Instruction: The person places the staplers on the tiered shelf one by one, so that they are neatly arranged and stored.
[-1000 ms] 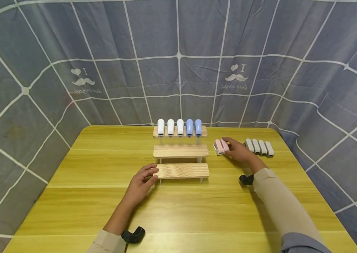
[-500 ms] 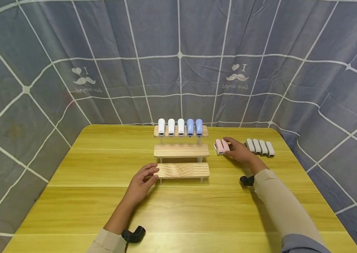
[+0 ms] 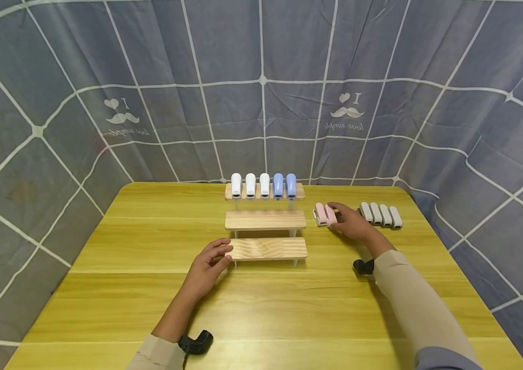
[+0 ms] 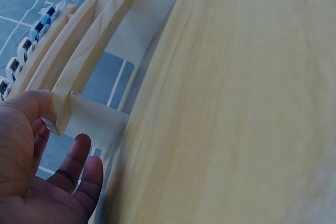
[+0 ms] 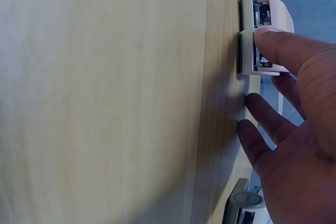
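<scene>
Two pink staplers stand side by side on the table to the right of a three-tier wooden display stand. My right hand (image 3: 353, 223) pinches the right-hand pink stapler (image 3: 330, 216) between thumb and index finger, with the thumb on its front end in the right wrist view. Its neighbour, the other pink stapler (image 3: 320, 214), is close against it. At the stand's lowest shelf (image 3: 268, 249), my left hand (image 3: 205, 272) holds the left end. The left wrist view has the thumb (image 4: 34, 103) on that shelf's end, other fingers loose below.
Three white staplers (image 3: 250, 186) and two blue staplers (image 3: 284, 186) line the top shelf (image 3: 229, 192). The middle shelf (image 3: 265, 220) is bare wood. Several grey staplers (image 3: 380, 215) sit right of my right hand. A grey checked curtain (image 3: 224, 113) surrounds the table (image 3: 150, 236).
The right-hand pink stapler has shifted slightly toward me, and a small gap shows at its neighbour. My right hand moved with it; my left hand stays put.
</scene>
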### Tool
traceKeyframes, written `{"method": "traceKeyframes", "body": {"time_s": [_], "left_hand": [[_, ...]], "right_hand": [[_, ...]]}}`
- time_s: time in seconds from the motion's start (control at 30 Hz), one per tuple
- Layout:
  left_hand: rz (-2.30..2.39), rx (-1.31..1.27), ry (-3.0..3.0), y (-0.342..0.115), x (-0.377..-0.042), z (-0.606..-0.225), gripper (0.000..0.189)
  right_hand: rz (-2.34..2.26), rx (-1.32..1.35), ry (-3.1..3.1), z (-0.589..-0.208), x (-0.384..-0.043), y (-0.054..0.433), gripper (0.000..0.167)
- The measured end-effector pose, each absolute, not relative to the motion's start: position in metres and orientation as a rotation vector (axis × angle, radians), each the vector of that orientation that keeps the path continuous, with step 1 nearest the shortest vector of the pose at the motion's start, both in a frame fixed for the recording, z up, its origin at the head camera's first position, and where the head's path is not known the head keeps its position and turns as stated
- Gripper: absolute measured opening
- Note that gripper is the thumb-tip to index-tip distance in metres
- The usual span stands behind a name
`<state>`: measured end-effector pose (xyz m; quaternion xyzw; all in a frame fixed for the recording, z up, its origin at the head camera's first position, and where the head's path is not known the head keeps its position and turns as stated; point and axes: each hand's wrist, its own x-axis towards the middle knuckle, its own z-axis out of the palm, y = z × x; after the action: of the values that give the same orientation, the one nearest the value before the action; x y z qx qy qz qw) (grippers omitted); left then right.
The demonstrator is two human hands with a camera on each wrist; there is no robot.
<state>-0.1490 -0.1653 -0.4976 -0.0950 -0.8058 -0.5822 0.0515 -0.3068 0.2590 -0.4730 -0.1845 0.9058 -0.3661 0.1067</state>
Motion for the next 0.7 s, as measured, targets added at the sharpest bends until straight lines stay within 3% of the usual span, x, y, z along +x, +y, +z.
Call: {"method": "traceKeyframes", "body": {"time_s": [0.7], "left_hand": [[-1.758,-0.305,-2.461,-0.1665,-0.1486,-0.4982,0.030]], "right_hand": [[-1.037,-0.551,2.661,-0.4728,-0.3075,0.2569,0.072]]}}
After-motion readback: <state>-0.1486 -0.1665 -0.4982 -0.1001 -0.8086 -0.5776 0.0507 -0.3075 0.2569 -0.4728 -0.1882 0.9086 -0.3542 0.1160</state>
